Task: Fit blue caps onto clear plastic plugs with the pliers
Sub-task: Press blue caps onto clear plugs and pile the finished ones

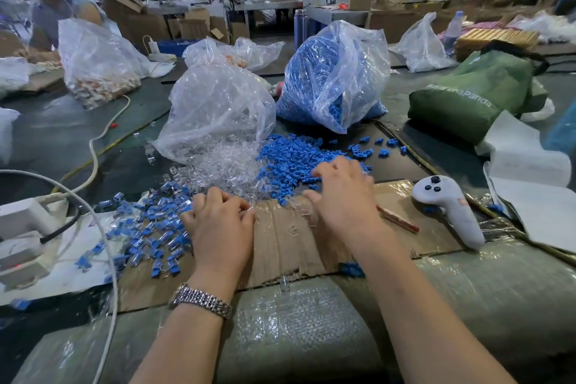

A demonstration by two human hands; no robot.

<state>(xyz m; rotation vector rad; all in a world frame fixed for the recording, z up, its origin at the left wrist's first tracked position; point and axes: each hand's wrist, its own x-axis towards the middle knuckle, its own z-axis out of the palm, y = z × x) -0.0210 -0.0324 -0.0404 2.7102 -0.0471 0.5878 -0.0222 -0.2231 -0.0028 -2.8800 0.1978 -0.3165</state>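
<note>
Loose blue caps (290, 162) lie heaped on the table beside a pile of clear plastic plugs (224, 162). My right hand (343, 196) reaches over the near edge of the blue heap, its bent fingertips touching caps. My left hand (221, 227) rests on the cardboard sheet (286, 243) at the clear pile's edge, fingers curled, thumb and forefinger pinching what looks like a clear plug. Red-handled pliers (397, 219) lie on the cardboard just right of my right wrist, nobody holding them. Several plugs fitted with blue caps (156, 227) are spread out left of my left hand.
A clear bag of plugs (218, 109) and a bag of blue caps (333, 78) stand behind the piles. A white controller (448, 209) lies at right, with a green bag (470, 93) beyond it. White cables (93, 146) and a power strip (21, 246) are at left. Another person (53, 6) works at far left.
</note>
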